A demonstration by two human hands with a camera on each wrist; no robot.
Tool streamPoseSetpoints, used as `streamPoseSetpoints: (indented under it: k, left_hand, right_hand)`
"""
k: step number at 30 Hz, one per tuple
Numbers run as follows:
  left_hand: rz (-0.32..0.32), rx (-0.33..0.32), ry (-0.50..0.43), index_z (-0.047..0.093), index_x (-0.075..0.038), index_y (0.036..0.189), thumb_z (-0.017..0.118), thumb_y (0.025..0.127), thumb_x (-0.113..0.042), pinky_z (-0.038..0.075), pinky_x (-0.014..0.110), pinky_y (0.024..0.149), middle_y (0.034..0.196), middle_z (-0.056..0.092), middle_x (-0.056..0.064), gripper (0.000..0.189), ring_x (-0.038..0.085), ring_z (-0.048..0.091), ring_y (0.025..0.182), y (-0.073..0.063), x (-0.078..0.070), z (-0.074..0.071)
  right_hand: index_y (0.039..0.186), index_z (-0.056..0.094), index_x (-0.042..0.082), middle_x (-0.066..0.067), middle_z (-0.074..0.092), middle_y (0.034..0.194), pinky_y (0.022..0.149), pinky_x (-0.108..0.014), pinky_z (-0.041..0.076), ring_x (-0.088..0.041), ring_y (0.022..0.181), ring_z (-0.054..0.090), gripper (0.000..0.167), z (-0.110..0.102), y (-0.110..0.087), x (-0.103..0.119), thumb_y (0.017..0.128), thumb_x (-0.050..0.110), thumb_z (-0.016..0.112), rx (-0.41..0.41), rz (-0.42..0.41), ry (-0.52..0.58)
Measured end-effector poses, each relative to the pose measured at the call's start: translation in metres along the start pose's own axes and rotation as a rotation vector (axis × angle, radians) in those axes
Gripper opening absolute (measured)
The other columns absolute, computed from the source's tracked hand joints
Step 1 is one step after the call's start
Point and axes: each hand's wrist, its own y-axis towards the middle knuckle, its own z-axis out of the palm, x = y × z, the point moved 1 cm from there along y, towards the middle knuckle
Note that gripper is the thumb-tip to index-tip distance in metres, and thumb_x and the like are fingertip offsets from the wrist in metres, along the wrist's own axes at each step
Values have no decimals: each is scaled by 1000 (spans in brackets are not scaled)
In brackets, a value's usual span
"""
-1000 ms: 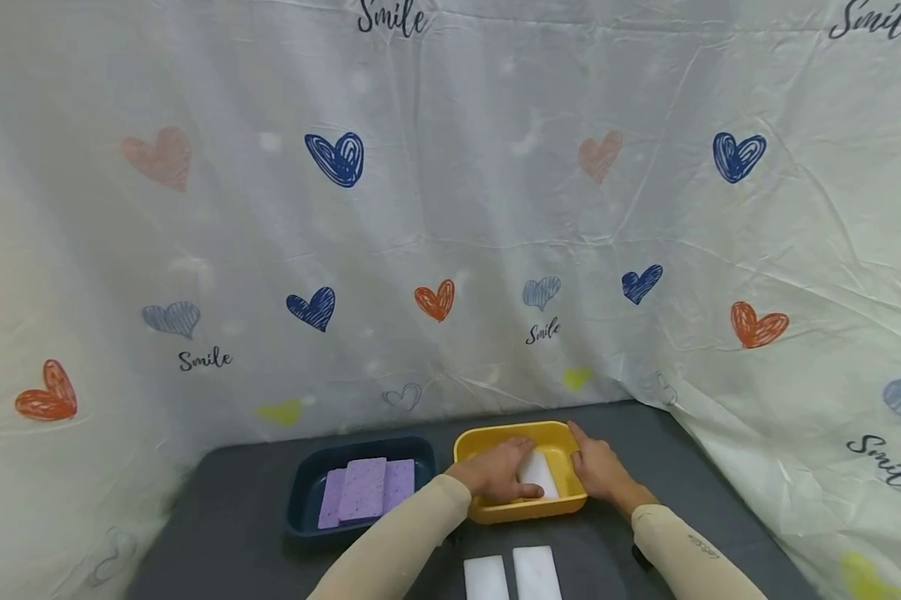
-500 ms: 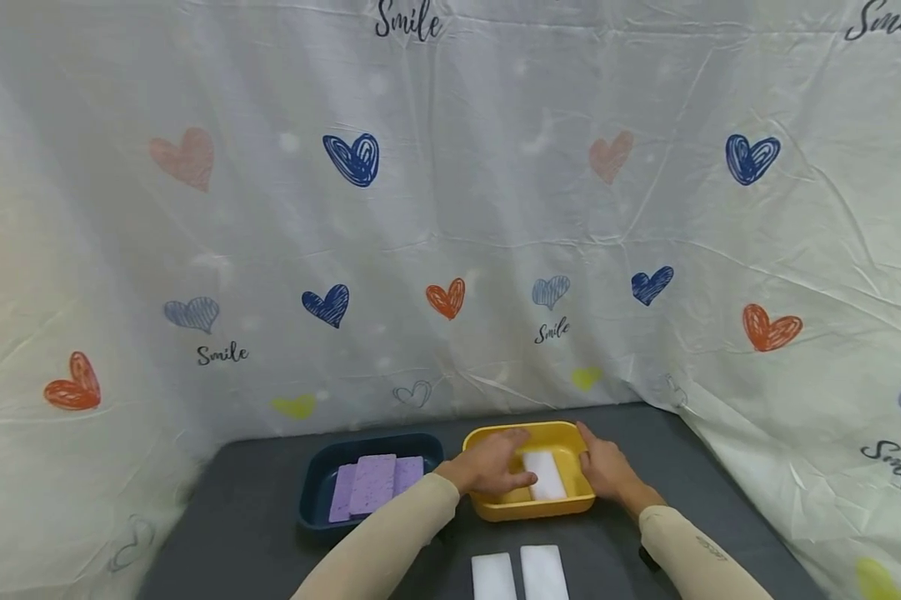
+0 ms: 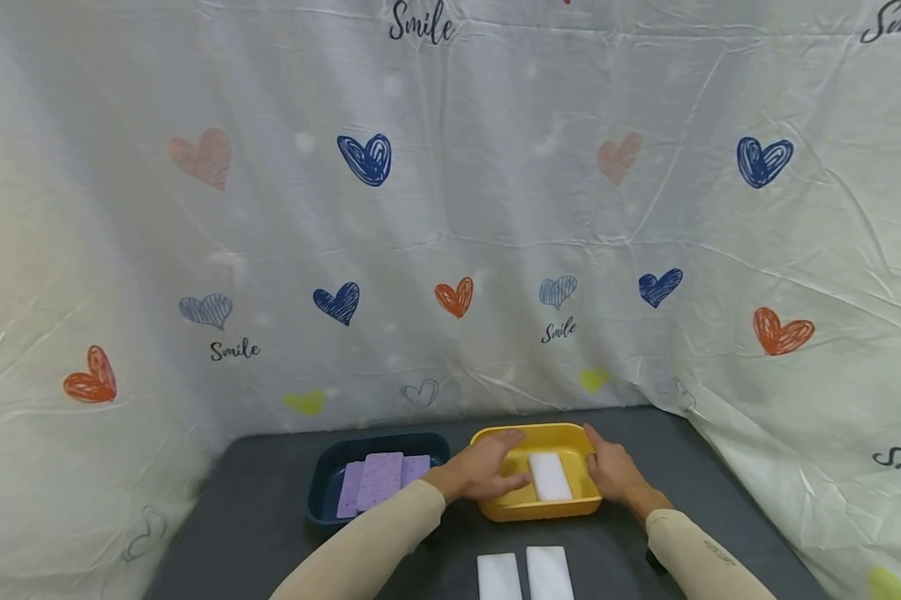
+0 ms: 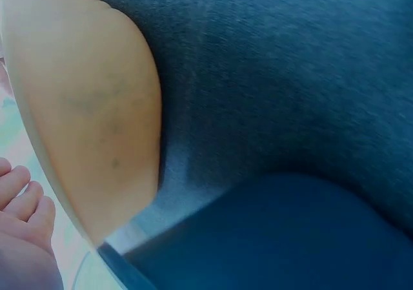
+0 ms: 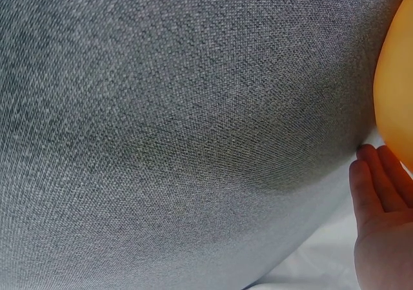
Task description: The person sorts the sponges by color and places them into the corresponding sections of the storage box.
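Note:
My left hand (image 3: 480, 469) hovers over the left side of a yellow tray (image 3: 548, 509), fingers spread and holding nothing. Inside that tray lies one white sponge (image 3: 551, 477), to the right of my left thumb. At the tray's right side, my right hand (image 3: 617, 473) grips the rim, thumb over the edge. The right wrist view shows the right hand's fingers (image 5: 366, 196) along the outer wall of the yellow tray (image 5: 397, 96). In the left wrist view, my left hand (image 4: 26, 232) appears at the lower left, past the tray's edge.
A dark blue tray (image 3: 321, 492) with several purple sponges (image 3: 381, 479) stands left of the yellow one, partly behind my left sleeve. Two white sponges, a left one (image 3: 498, 577) and a right one (image 3: 549, 572), lie on the dark table (image 3: 255, 508) in front. A printed curtain (image 3: 495, 200) hangs behind.
My left hand has let go of the white sponge and drawn back to the left, leaving it in the yellow tray. My right hand has stayed at the rim. The head view has shifted slightly.

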Motion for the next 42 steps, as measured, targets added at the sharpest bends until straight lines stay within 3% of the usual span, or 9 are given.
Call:
streamPoseSetpoints:
  k: [5, 10, 16, 24, 35, 42]
  left_hand:
    - [11, 0, -13, 40, -10, 170, 57, 106, -60, 37, 50, 131, 175, 43, 7, 83, 27, 43, 160, -9, 5, -1]
    - [44, -21, -24, 41, -8, 169, 57, 107, -58, 36, 50, 132, 174, 43, 9, 82, 29, 42, 161, -19, 8, -1]
    - [37, -28, -28, 40, -10, 170, 57, 106, -59, 37, 51, 131, 175, 43, 7, 82, 27, 43, 161, -28, 10, -2]
    - [50, -45, -37, 37, -15, 172, 60, 106, -54, 38, 51, 130, 176, 42, 6, 80, 28, 46, 159, -40, 4, -5]
    - [129, -42, -72, 30, -18, 175, 55, 105, -64, 38, 51, 130, 178, 37, 4, 87, 25, 41, 162, -55, -5, 4]
    - [166, -58, -60, 28, -17, 175, 61, 106, -59, 38, 50, 130, 179, 36, 4, 87, 24, 41, 162, -66, -7, 7]
  right_hand:
    - [164, 39, -6, -31, 67, 144, 99, -57, 60, -30, 104, 73, 59, 1, 0, 1, 107, 6, 49, 4, 20, -14]
    - [164, 39, -5, -31, 67, 144, 96, -56, 61, -29, 101, 72, 59, 3, 2, -2, 107, 5, 49, 11, 22, -4]
    - [165, 38, -5, -31, 65, 146, 94, -54, 61, -28, 98, 70, 60, 2, 3, 0, 108, 6, 49, 21, 32, -2]
    - [165, 37, -6, -32, 65, 146, 96, -55, 60, -28, 97, 69, 60, -1, 3, 2, 108, 6, 49, 30, 24, 6]
    - [165, 36, -7, -33, 64, 147, 93, -54, 60, -29, 96, 69, 60, -2, 7, 0, 108, 6, 48, 39, 13, 3]
    - [165, 36, -7, -35, 63, 147, 94, -56, 60, -31, 98, 70, 60, -3, 8, -2, 107, 6, 47, 49, 2, 10]
